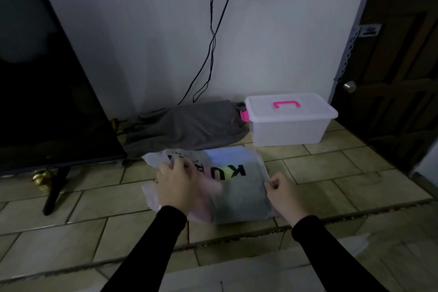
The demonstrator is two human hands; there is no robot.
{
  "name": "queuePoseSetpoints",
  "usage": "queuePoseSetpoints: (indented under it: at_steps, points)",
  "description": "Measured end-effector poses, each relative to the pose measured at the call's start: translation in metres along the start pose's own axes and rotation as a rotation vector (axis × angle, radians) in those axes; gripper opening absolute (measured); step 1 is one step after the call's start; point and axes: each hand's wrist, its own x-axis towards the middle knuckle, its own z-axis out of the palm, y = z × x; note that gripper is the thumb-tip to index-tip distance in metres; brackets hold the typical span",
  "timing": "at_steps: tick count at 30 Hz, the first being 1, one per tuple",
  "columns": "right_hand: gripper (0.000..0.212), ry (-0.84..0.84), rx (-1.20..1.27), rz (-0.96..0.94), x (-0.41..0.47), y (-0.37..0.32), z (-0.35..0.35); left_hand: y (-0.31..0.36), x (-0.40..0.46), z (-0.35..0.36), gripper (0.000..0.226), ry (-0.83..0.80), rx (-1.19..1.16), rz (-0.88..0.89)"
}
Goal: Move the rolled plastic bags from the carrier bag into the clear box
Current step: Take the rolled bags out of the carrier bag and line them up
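A translucent white carrier bag (237, 199) with black letters lies flat on the tiled floor in front of me. Through its plastic show a yellow-green shape and pinkish and grey contents; I cannot make out single rolls. My left hand (176, 182) rests on the bag's left part, its fingers curled into the plastic near the mouth. My right hand (283, 192) pinches the bag's right edge. The clear box (288, 133) with a pink handle and pink latch stands behind the bag to the right, against the wall, its lid on.
A grey cloth (189, 123) lies bunched against the wall between the bag and the box. A black TV (45, 78) on a stand leg (55, 189) is at the left. Cables (212, 38) hang down the wall. A dark door (398, 66) is at the right.
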Motion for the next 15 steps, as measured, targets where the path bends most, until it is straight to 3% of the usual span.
queuePoseSetpoints:
  at_steps: [3,5,11,15]
  points:
    - [0.023,0.044,-0.103,-0.092,0.002,-0.003,-0.001,0.008,-0.01,0.014,0.081,-0.117,0.269,-0.038]
    - [0.022,0.056,-0.127,-0.147,0.005,-0.002,0.0,0.008,-0.014,0.026,0.093,-0.122,0.279,-0.05]
    - [0.025,-0.025,-0.025,-0.222,0.017,0.006,-0.005,-0.014,-0.008,0.05,0.068,-0.033,0.201,-0.092]
    - [0.04,-0.163,0.034,-0.222,0.03,0.007,-0.014,-0.011,-0.003,0.054,0.054,0.008,0.183,-0.112]
